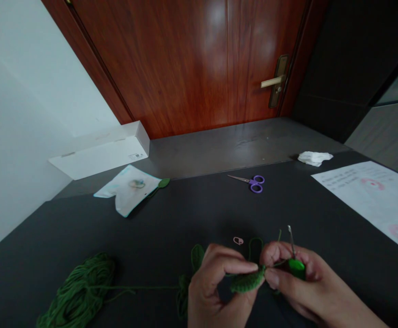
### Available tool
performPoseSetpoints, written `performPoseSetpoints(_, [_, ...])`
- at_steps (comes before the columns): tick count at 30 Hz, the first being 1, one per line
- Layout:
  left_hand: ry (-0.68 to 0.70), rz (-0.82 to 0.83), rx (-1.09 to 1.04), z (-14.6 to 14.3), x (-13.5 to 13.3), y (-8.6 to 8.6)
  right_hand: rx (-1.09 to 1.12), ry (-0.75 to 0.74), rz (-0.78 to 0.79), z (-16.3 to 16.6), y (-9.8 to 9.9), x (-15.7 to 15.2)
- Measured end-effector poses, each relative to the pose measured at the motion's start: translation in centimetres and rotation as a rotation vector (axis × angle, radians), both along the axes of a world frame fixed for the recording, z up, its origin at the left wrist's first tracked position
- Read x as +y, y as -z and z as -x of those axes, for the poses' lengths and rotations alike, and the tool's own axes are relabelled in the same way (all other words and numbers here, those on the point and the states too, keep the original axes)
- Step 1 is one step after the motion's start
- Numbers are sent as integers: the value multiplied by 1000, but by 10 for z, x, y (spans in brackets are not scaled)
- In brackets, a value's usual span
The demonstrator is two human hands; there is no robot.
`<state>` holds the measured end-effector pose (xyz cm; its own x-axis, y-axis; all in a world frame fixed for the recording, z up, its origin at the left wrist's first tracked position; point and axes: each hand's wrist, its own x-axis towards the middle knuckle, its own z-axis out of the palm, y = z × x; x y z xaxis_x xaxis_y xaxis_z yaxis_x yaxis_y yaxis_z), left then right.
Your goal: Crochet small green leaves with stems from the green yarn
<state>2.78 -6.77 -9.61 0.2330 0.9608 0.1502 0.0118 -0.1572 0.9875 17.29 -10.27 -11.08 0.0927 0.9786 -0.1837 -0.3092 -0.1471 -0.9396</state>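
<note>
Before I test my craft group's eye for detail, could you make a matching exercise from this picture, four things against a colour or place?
Things:
1. scissors
2. green-handled hook
3. stitch marker
4. yarn skein

Colours and places:
A. pink
B. left of the left hand
C. purple handles
D. in the right hand

Pairs: 1-C, 2-D, 3-A, 4-B

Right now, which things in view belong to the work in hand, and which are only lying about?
Belonging, it seems: green knitted piece, hook, yarn; probably scissors, pink clip.

Lying about, probably: white box, packet, crumpled tissue; perhaps printed sheet, too blurred to read.
</note>
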Motion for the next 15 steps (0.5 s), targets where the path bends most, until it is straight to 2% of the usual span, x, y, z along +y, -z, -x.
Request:
performPoseSetpoints(3, [30, 143, -63, 0, 1, 1, -90, -5, -78, -1, 2, -1])
performPoseSetpoints(9, [208, 707, -472, -3, 3, 9, -420, -22, -293, -5, -10, -5])
performPoseSetpoints(12, [279, 851, -591, -4, 2, 14, -582, -51, -368, -8, -17, -5])
performPoseSetpoints(15, [265, 873, -604, -4, 2, 15, -556, -89, -338, -10, -18, -3])
